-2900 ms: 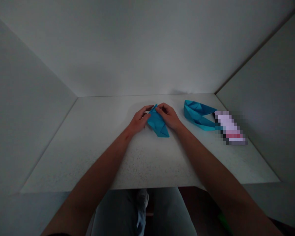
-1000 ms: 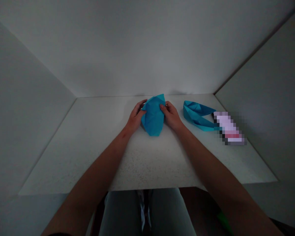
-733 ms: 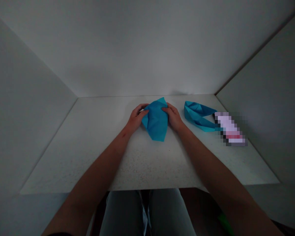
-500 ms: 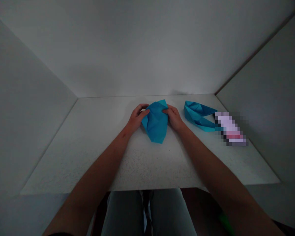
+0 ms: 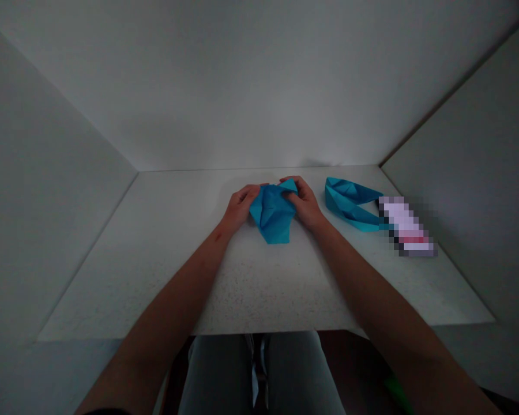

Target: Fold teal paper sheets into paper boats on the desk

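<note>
A creased sheet of blue folded paper (image 5: 275, 216) is held between my two hands over the middle of the table. My left hand (image 5: 241, 204) grips its left edge, thumb on the near face and fingers partly hidden behind. On the other side, my right hand (image 5: 303, 202) pinches the upper right part, its thumb pressed into the paper and its fingers behind. The paper's lower end points toward me. To the right of my right hand lies a second folded blue paper piece (image 5: 346, 210), with two long points toward the right.
The white table (image 5: 155, 248) has a wall behind it and panels at both sides. A phone-like object (image 5: 406, 227), pixelated, lies at the right, touching or close to the second paper's tips. My legs are below the table's front edge.
The held paper has bent and looks shorter, its lower end drawn upward. My right hand's fingers have moved up and over its upper right corner. My left hand has barely shifted.
</note>
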`<state>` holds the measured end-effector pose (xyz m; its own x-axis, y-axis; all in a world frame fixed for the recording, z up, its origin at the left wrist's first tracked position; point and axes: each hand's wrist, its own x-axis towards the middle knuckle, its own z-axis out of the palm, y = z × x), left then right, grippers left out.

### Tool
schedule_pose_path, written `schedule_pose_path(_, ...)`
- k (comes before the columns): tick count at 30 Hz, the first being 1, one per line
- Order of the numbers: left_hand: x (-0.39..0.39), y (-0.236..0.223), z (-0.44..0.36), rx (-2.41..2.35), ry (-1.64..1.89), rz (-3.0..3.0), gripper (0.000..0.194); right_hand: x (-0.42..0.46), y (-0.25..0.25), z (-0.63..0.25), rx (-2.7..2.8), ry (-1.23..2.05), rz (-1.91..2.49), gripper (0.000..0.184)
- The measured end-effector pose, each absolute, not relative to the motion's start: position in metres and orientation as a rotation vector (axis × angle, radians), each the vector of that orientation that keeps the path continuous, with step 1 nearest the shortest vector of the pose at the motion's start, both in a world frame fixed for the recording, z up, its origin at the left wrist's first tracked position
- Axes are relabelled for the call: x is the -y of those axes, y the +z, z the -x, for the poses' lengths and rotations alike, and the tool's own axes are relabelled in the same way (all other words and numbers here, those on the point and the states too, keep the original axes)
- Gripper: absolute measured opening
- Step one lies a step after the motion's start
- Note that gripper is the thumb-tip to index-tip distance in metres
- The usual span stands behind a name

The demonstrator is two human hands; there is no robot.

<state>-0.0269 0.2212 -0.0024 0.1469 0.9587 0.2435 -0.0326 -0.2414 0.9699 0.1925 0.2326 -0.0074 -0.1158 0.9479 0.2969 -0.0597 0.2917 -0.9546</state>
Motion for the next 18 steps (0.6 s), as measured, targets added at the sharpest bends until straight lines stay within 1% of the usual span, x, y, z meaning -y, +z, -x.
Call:
schedule_pose_path(2, -0.22, -0.004, 0.025, -0.98, 1.279, -1.534, 0.045, -0.232, -0.006, -0.191, 1.43, 1.09, 0.933, 0.036)
schedule_pose_path(5, -0.219, -0.006, 0.022, -1.018, 1.281, -1.637, 0.038, -0.231, -0.007, -0.19, 1.445, 1.112, 1.002, 0.038)
schedule_pose_path(11, -0.213, -0.008, 0.019, -1.029, 1.363, -1.586, 0.03, -0.23, -0.005, -0.189, 1.493, 1.023, 1.041, 0.039)
schedule_pose_path(12, -0.211, -0.007, 0.018, -1.043, 1.379, -1.59, 0.027, -0.229, -0.004, -0.188, 1.502, 1.011, 1.043, 0.039)
schedule_pose_path(15, -0.207, -0.002, 0.018, -1.064, 1.403, -1.714, 0.01, -0.228, -0.003, -0.188, 1.498, 1.024, 1.027, 0.039)
schedule_pose_path(18, -0.206, 0.002, 0.017, -1.038, 1.455, -1.903, 0.004, -0.227, -0.002, -0.188, 1.49, 1.06, 1.009, 0.041)
